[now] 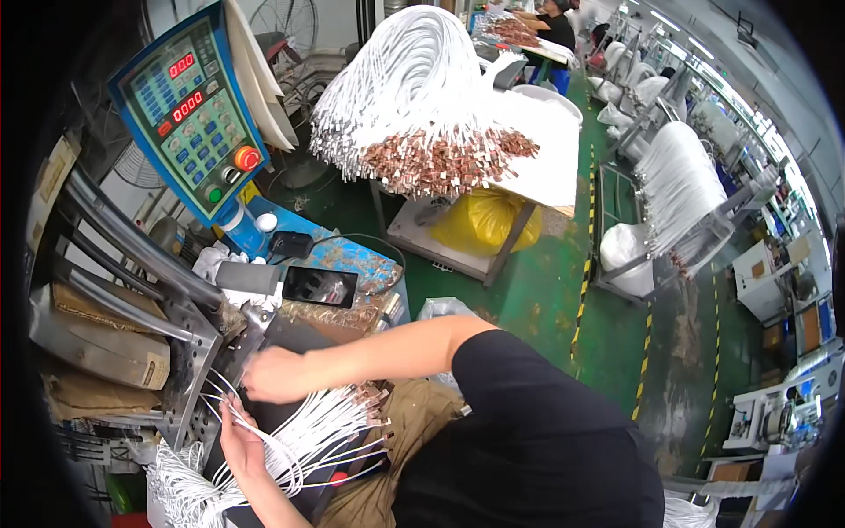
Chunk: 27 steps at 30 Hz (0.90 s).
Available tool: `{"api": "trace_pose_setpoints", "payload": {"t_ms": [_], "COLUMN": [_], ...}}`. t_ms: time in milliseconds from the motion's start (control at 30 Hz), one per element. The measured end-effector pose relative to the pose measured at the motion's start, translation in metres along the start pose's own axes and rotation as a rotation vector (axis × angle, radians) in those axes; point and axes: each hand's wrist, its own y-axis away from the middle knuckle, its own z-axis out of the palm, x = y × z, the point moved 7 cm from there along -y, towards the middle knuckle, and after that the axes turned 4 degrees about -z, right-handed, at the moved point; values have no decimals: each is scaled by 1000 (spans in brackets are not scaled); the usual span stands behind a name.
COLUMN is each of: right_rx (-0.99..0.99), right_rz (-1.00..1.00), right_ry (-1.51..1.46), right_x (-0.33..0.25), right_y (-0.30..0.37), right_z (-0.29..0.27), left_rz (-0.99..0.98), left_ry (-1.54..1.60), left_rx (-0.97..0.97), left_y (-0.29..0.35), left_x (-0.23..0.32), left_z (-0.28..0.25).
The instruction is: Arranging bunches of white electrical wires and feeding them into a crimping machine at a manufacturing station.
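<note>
My left hand (242, 442) is closed around thin white cables (280, 447) at the metal edge of a machine. Just above it, my right hand (277, 374) has its fingers curled in beside the machine's worktop (231, 350). Slight blur and the hand itself hide what those fingers hold. Across my lap and the dark surface lies a loose bundle of the same cables, with copper-coloured connectors (374, 403) at the right end. Their other ends bunch up at the lower left (180, 480).
A blue control panel (189, 110) with a red stop button stands at the left. A phone (319, 287) lies on the bench. Ahead, a table (550, 167) bears a big heap of white cables (422, 79), above a yellow bag (484, 224). A cable rack (682, 194) stands right.
</note>
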Motion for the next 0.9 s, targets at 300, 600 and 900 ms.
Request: {"api": "trace_pose_setpoints", "payload": {"t_ms": [300,600,900], "right_rx": [56,59,-113], "right_rz": [-42,-67,1039], "right_ry": [248,172,-977], "right_x": [27,-6,72], "right_y": [6,6,27], "right_z": [18,9,57], "left_rz": [-50,-89,-161], "left_ry": [-25,-320,-585], "left_rx": [-238,25,2], "left_y": [7,13,14], "left_x": [-26,-30,-41], "left_z": [13,17,33]}}
